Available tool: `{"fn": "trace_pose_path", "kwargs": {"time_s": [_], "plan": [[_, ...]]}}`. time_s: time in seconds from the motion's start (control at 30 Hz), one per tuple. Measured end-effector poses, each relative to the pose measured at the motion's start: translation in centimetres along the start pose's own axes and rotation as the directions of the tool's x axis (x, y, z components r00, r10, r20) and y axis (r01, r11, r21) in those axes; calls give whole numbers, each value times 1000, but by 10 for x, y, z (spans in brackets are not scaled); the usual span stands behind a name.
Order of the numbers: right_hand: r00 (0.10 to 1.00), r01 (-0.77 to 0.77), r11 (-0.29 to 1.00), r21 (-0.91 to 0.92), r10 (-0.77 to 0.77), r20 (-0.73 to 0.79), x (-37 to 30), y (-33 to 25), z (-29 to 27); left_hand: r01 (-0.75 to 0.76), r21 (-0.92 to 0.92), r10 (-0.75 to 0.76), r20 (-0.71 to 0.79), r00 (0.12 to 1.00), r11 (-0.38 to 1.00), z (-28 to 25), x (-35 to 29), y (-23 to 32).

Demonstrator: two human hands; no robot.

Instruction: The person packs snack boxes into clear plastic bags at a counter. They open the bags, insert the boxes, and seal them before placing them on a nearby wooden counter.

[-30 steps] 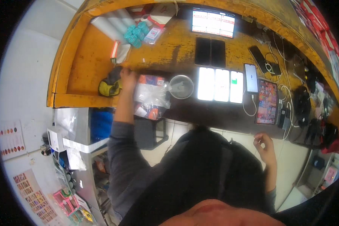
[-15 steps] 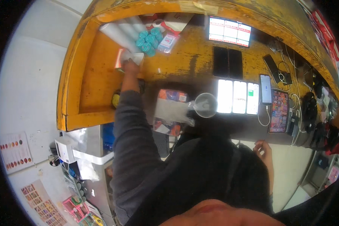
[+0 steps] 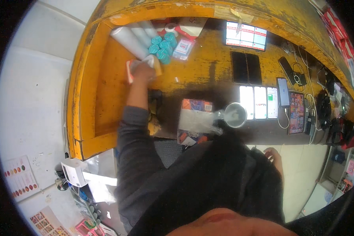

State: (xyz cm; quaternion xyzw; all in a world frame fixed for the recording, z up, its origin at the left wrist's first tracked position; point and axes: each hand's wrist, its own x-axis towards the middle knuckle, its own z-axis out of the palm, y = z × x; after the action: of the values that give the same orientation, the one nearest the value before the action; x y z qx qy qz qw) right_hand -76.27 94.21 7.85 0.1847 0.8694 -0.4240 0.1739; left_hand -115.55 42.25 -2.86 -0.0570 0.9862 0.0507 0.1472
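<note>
At the left end of the wooden counter my left hand (image 3: pixel 142 72) reaches over a small orange-and-white box (image 3: pixel 129 74). Its fingers are curled around a white tissue-like sheet (image 3: pixel 150 60), though the fingertips are partly hidden and blurred. Just beyond the hand lies a cluster of turquoise wrapped rolls (image 3: pixel 163 46). My right hand (image 3: pixel 273 156) hangs low beside my body at the counter's near edge. Its fingers are loosely bent and apart, with nothing seen in them.
A wrapped orange-and-purple package (image 3: pixel 196 122) and a clear round container (image 3: pixel 235 115) stand near me. Lit phones (image 3: pixel 260 103), two dark phones (image 3: pixel 246 67), a tablet screen (image 3: pixel 246 36) and cables fill the right. White rolls (image 3: pixel 131 42) lean back left beside the counter's raised yellow side (image 3: pixel 78 114).
The view has shifted, so the counter things appear farther right. My left hand still works at the box, and the white sheet sits differently beside it. My right hand stays low.
</note>
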Motion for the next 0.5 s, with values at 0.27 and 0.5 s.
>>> {"fn": "trace_pose_path", "kwargs": {"time_s": [0.27, 0.5], "plan": [[995, 92, 994, -59, -91, 32, 13, -11, 7, -78, -153, 102, 156, 982, 985, -29, -14, 10], [998, 48, 998, -42, -45, 51, 12, -5, 4, -132, -311, 226, 289, 930, 941, -44, -25, 37]]}}
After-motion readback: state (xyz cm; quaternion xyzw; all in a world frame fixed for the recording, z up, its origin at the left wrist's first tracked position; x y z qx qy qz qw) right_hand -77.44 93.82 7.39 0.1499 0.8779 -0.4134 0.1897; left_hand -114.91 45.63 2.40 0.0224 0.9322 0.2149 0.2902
